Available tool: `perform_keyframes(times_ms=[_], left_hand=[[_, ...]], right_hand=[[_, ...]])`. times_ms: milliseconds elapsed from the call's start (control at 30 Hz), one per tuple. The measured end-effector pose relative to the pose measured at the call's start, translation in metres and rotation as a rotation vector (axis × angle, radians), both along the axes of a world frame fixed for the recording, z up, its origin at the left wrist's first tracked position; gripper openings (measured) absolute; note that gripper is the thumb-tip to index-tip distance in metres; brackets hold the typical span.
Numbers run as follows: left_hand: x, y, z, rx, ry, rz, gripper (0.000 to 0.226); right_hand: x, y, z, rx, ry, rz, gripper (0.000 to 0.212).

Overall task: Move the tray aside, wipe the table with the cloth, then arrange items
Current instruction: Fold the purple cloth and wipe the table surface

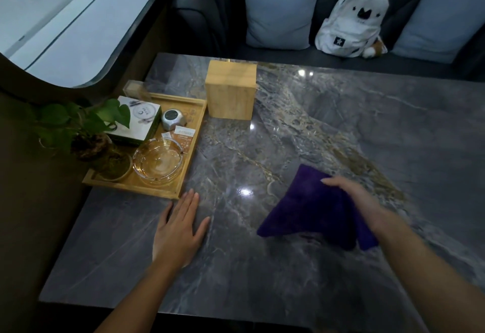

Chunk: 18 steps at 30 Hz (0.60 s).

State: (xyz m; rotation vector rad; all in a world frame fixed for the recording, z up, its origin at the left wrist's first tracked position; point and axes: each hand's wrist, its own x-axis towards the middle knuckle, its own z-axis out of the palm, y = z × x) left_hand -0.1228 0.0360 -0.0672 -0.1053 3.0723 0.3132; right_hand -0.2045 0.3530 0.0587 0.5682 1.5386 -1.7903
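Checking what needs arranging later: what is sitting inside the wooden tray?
Inside the wooden tray: a round glass ashtray, a small potted green plant, a flat white-and-green box, a silver round gadget and orange paper packets. Leaves cover part of the box.

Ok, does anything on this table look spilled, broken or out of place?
Nothing spilled or broken. The wooden tray sits askew at the table's left edge, its near-left corner overhanging. The purple cloth lies under the right hand.

No text reads clearly. The white box [140,119] at the tray's [195,133] far left and the orange sachet [183,134] beside it carry print, too blurred to make out. White backpack [353,21], far right: only a star patch, possibly a logo.
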Motion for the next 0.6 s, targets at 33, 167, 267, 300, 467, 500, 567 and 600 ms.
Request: perform_keyframes(times_ms=[33, 167, 267, 300, 467, 500, 567, 600], left_hand=[[0.000, 0.000, -0.001, 0.007, -0.003, 0.000, 0.079], [-0.001, 0.000, 0.001, 0.001, -0.019, 0.008, 0.078], [0.000, 0.000, 0.003, -0.004, -0.041, 0.013, 0.075], [0.000, 0.000, 0.002, -0.002, -0.042, 0.012, 0.075], [0.000, 0.000, 0.000, -0.004, -0.026, 0.009, 0.074], [0.000, 0.000, 0.000, -0.004, -0.022, 0.009, 0.075], [0.000, 0.000, 0.000, 0.002, -0.013, 0.008, 0.075], [0.000, 0.000, 0.000, 0.007, -0.007, 0.007, 0.074]], right_hand=[[-0.007, 0.007, 0.011, -0.010, 0.036, -0.045, 0.028], [-0.039, 0.025, 0.044, -0.024, 0.216, -0.135, 0.021], [-0.061, 0.023, 0.047, 0.076, 0.403, -0.124, 0.016], [-0.065, 0.017, 0.041, 0.169, 0.467, -0.081, 0.015], [-0.059, -0.020, -0.014, 0.716, 0.571, 0.834, 0.060], [-0.055, -0.024, -0.025, 0.784, 0.602, 1.032, 0.066], [-0.050, -0.027, -0.039, 0.890, 0.677, 1.059, 0.065], [-0.047, -0.029, -0.041, 0.957, 0.719, 0.926, 0.065]])
